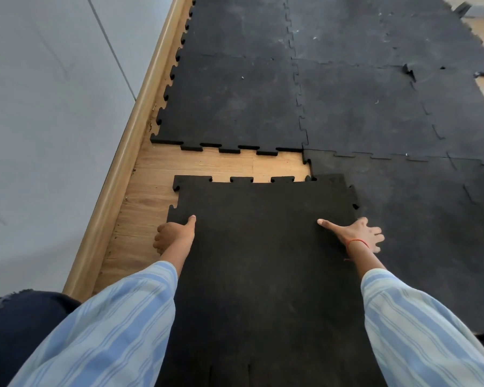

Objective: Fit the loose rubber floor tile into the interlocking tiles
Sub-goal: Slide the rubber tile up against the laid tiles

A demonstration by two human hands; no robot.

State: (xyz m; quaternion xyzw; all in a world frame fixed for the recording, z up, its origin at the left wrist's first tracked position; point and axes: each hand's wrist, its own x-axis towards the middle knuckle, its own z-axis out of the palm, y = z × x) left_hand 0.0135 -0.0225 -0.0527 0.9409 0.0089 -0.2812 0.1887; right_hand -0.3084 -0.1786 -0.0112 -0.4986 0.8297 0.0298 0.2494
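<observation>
left hand [171, 235]: the fingers are curled around the left edge of the loose rubber tile [263, 261] and pressed together, with the thumb lying flat on the top face. the fingertips are hidden under the edge, so how far they reach beneath the tile cannot be told.

right hand [359, 233]: the fingers are spread and lie palm-down across the right edge of the tile, with the thumb stretched inward along the top face. this hand appears to press or steady the tile, not pinch it.

position of the tile: it lies in front of the person, between the two striped sleeves, mostly over the bare wooden floor [157, 191]. its far edge, with its row of tabs, is near but apart from the notched edge of the laid tile [235, 107] ahead; a strip of wood shows between them. its far right corner overlaps the adjoining laid tile [417, 219] instead of sitting in the side joint. a band of wood also shows between its left edge and the skirting board [129, 152].

progress: the surrounding mat is assembled and the tile faces the open bay. remaining work, as judged: slide the tile forward, line up the tabs with the notches on both edges, then press the joints down flush.
</observation>
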